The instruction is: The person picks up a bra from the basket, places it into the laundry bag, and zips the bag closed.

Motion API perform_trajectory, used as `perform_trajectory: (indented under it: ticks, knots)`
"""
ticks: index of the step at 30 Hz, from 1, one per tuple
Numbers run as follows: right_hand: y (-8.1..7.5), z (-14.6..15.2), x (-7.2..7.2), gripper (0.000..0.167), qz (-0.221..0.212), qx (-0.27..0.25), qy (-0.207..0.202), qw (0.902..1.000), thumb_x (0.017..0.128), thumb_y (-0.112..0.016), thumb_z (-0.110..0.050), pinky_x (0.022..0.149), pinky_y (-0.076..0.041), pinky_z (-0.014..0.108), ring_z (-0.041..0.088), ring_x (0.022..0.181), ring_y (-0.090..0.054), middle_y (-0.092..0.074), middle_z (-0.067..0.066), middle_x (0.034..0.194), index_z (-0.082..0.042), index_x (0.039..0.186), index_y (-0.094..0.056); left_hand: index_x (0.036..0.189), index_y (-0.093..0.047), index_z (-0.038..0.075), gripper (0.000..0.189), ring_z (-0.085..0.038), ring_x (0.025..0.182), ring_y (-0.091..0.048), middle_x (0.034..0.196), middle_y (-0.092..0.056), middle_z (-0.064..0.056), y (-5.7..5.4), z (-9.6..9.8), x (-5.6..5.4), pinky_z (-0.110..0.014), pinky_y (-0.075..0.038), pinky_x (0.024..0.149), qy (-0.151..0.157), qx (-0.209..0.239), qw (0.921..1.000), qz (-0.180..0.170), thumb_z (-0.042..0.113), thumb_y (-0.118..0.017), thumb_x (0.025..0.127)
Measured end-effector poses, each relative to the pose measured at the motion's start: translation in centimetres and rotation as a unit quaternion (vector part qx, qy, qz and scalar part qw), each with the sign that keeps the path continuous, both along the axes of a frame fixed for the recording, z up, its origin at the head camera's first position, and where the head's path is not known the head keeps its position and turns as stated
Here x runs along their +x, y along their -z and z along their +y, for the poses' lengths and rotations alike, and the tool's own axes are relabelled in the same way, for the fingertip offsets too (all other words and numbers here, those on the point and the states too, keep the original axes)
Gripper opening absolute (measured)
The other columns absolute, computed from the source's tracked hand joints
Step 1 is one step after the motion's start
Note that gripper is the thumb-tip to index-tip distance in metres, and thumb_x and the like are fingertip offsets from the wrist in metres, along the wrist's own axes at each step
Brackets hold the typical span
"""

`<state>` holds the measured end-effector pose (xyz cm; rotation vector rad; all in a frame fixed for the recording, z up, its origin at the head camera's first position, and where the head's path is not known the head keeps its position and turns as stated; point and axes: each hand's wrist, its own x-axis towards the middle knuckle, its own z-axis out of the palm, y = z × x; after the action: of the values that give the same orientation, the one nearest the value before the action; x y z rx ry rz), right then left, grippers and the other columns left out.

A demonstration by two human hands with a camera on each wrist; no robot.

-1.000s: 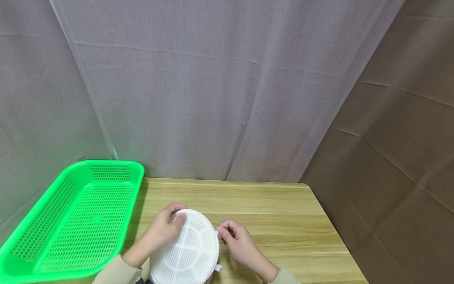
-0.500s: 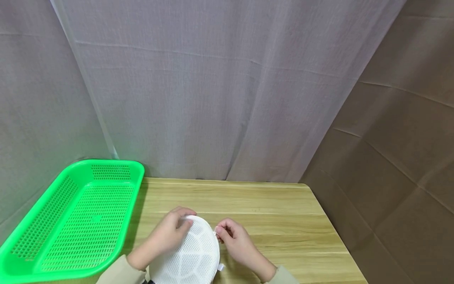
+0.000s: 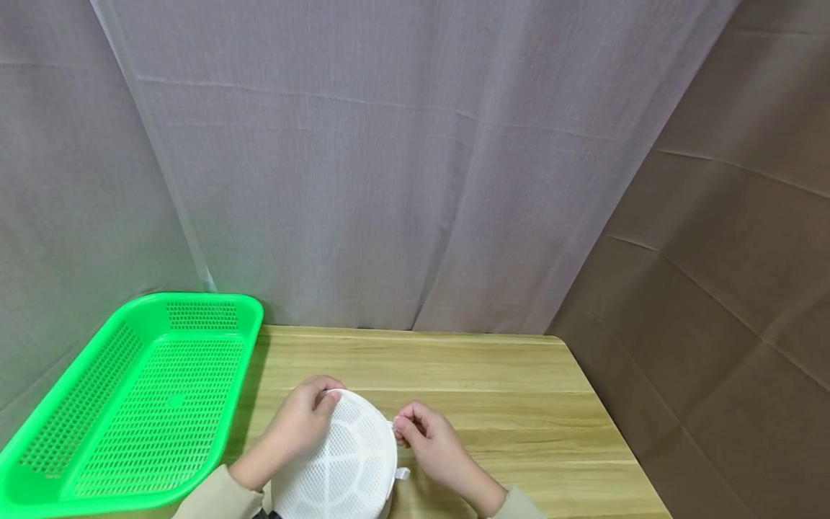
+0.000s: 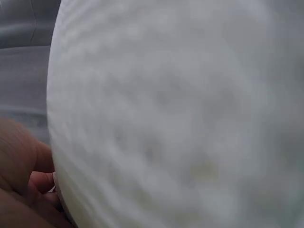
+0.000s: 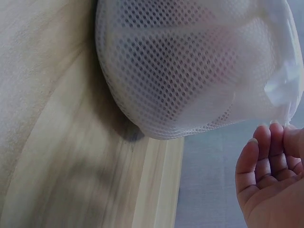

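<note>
A round white mesh laundry bag [image 3: 344, 461] stands near the front edge, its flat top facing me and its lower part cut off in the head view. My left hand [image 3: 300, 422] grips its far left rim, thumb on top. At the right rim, my right hand [image 3: 431, 443] pinches a small white piece, apparently the zipper pull. A white tag [image 3: 403, 473] sticks out just below that. The right wrist view shows the bag's mesh side [image 5: 166, 57] beside the pinching fingertips. Blurred white mesh [image 4: 166, 95] fills most of the left wrist view.
A green perforated plastic basket [image 3: 245, 360] stands on the left of the wood-grain table [image 3: 493, 375]. A grey curtain [image 3: 337, 180] hangs behind the table, and a brown cloth [image 3: 726, 288] hangs along the right.
The bag tilted and shifted slightly, then moved partly back, its tag now a little higher. My left hand went right and returned. The right hand keeps its pinch at nearly the same spot.
</note>
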<state>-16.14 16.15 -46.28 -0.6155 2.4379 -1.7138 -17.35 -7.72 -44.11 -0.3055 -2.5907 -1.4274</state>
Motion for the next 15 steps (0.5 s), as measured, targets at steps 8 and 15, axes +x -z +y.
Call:
perform_trajectory:
  ticks: [8, 15]
  knots:
    - [0.42, 0.16, -0.09, 0.014, -0.001, 0.000, -0.002, 1.0000, 0.099, -0.055, -0.019, 0.072, -0.055, 0.040, 0.018, 0.077, -0.061, -0.061, 0.004, 0.083, -0.008, 0.092, -0.059, 0.095, -0.067, 0.008, 0.008, -0.018, 0.090, -0.059, 0.093, -0.065, -0.003, 0.30, -0.33, -0.37, -0.043, -0.047, 0.084, -0.015, 0.008, 0.9998, -0.011, 0.005, -0.060, 0.093]
    - [0.43, 0.03, -0.17, 0.014, 0.000, 0.006, 0.015, 0.9999, 0.098, -0.056, -0.020, 0.070, -0.054, 0.031, 0.015, 0.076, -0.061, -0.061, 0.003, 0.083, -0.007, 0.092, -0.059, 0.098, -0.067, 0.011, 0.009, -0.019, 0.094, -0.059, 0.097, -0.066, -0.003, 0.15, -0.37, -0.26, -0.044, -0.046, 0.087, -0.007, 0.014, 0.9994, -0.030, 0.007, -0.061, 0.093]
